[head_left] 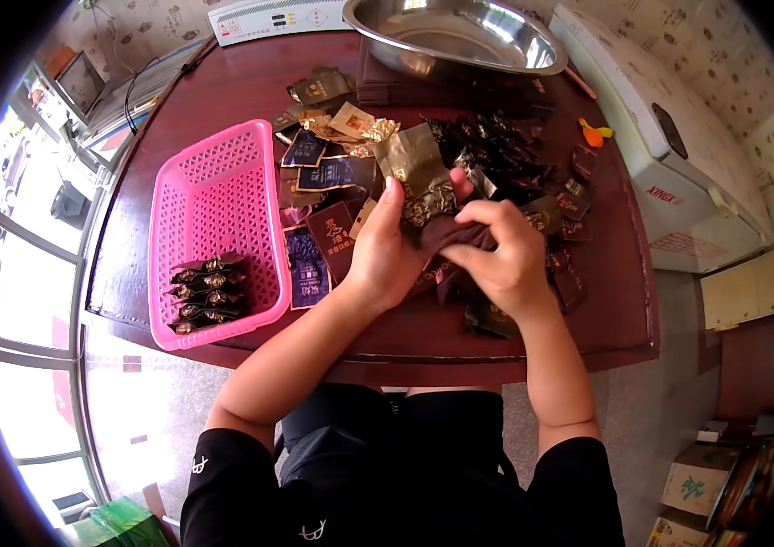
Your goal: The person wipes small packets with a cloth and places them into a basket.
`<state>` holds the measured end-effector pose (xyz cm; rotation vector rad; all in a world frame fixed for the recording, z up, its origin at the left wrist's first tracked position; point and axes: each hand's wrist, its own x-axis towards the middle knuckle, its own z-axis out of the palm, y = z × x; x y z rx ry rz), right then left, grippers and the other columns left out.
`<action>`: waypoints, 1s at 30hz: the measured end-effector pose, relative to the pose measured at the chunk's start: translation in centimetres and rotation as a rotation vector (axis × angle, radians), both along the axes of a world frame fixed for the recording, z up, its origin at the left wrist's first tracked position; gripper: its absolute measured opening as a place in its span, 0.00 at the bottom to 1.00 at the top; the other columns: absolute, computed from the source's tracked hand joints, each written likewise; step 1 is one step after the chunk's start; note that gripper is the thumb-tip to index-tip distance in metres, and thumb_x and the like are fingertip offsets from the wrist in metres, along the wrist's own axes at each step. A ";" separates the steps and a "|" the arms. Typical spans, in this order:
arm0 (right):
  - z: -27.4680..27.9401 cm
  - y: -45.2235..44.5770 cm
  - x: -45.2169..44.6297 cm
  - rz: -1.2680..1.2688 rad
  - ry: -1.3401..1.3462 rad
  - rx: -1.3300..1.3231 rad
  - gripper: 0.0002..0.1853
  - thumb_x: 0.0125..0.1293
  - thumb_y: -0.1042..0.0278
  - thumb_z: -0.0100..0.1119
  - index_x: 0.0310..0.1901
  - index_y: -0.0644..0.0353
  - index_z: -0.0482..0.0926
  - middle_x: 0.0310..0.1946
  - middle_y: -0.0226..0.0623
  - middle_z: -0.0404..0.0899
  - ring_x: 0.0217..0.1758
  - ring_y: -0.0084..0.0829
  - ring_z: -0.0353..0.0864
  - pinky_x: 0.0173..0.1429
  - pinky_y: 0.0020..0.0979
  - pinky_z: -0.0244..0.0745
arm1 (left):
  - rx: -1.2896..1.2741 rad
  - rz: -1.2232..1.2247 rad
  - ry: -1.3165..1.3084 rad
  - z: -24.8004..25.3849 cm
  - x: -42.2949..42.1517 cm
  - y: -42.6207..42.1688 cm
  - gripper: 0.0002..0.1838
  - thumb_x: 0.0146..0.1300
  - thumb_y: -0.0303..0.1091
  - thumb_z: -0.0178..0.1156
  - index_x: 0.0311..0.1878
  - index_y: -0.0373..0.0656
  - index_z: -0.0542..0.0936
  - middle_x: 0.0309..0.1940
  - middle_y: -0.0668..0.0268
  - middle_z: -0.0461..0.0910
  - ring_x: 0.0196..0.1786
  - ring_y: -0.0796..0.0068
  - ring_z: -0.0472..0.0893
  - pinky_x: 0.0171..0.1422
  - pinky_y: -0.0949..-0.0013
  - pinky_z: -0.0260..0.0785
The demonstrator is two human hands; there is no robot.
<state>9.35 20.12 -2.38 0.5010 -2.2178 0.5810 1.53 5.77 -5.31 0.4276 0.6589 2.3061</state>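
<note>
My left hand (385,251) is held half open over the dark red table (332,345), thumb up, against a gold foil packet (412,162) and a dark brown packet (460,235). The fingers of my right hand (503,246) pinch the dark brown packet from the other side. Behind and around both hands lie many small packets: blue ones (337,173), a purple one (308,269), a dark red one (332,232) and a heap of dark ones (505,146). Part of the gold packet's lower end is covered by my fingers.
A pink basket (278,228) at the left holds a row of dark packets (208,294). A large steel basin (460,36) stands at the back. An orange and yellow object (595,133) lies at the right. A white appliance (697,155) stands beyond the table's right edge.
</note>
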 end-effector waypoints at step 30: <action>-0.4 -0.4 0.1 0.142 0.022 -0.022 0.11 0.48 0.68 0.76 0.35 0.52 0.87 0.37 0.33 0.78 0.34 0.32 0.81 0.32 0.30 0.77 | 0.033 -0.032 -0.080 -0.7 -0.3 -0.5 0.19 0.78 0.42 0.46 0.61 0.39 0.74 0.51 0.59 0.82 0.51 0.67 0.83 0.57 0.63 0.77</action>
